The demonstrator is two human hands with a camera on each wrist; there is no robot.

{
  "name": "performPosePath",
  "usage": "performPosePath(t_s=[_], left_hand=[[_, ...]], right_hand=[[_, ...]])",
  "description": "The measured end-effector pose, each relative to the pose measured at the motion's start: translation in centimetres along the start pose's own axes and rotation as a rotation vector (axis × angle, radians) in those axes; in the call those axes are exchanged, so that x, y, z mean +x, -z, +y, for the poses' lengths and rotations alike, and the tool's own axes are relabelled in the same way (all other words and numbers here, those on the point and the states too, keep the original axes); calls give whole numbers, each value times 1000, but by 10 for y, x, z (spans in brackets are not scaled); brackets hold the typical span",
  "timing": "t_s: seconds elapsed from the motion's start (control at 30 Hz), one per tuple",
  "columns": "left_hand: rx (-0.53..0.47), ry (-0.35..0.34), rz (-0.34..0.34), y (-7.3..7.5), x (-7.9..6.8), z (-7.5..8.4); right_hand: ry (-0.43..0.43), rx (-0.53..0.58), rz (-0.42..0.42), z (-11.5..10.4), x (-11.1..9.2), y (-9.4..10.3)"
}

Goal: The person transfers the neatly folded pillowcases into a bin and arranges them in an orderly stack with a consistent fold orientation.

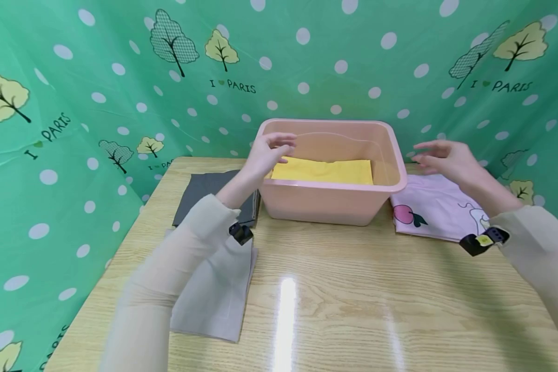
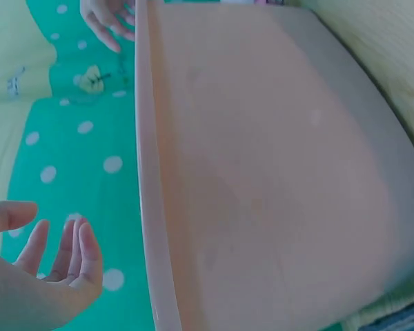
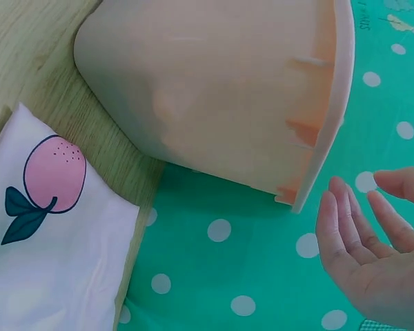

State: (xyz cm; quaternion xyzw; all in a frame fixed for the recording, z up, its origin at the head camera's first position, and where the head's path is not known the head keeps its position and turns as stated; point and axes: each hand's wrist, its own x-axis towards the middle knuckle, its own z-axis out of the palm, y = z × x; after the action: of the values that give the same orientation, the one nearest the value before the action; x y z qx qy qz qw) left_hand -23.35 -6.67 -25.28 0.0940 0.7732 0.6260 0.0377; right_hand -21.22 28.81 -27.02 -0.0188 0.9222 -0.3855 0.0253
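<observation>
A pink plastic bin [image 1: 325, 204] stands at the back of the table, with a folded yellow cloth [image 1: 325, 171] lying inside it. My left hand [image 1: 270, 154] hovers over the bin's left end, fingers loosely bent and holding nothing. In the left wrist view the same hand [image 2: 52, 269] is apart from the bin's rim [image 2: 148, 172]. Off the bin's right side, my right hand [image 1: 446, 159] is raised above a folded light-pink garment [image 1: 432, 206] with a fruit print. The right wrist view shows that hand [image 3: 372, 241] with spread, relaxed fingers and nothing in them.
Left of the bin lies a folded dark grey cloth [image 1: 204, 191]. Nearer on the table [image 1: 344, 289] is a folded light grey cloth [image 1: 214, 299], partly behind my left sleeve. A green dotted curtain [image 1: 307, 67] hangs behind and beside the table.
</observation>
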Motion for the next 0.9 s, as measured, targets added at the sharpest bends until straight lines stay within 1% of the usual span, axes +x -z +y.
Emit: performPosePath(t_s=[0.1, 0.27, 0.4, 0.57, 0.7, 0.9], left_hand=[[-16, -35, -24, -6, -6, 0], [-50, -67, -52, -18, -15, -4], [-74, -86, -74, -26, -23, -6], [-121, -112, -118, -34, -32, -8], [-122, -157, -146, -42, -40, -11], [-123, -221, -158, -54, -49, -17]], right_hand=[[6, 0, 2, 3, -6, 1], [2, 11, 8, 9, -15, 4], [16, -9, 7, 14, -21, 5], [13, -48, 1, 19, -31, 6], [29, -66, 3, 23, -37, 5], [43, -58, 15, 31, -45, 3]])
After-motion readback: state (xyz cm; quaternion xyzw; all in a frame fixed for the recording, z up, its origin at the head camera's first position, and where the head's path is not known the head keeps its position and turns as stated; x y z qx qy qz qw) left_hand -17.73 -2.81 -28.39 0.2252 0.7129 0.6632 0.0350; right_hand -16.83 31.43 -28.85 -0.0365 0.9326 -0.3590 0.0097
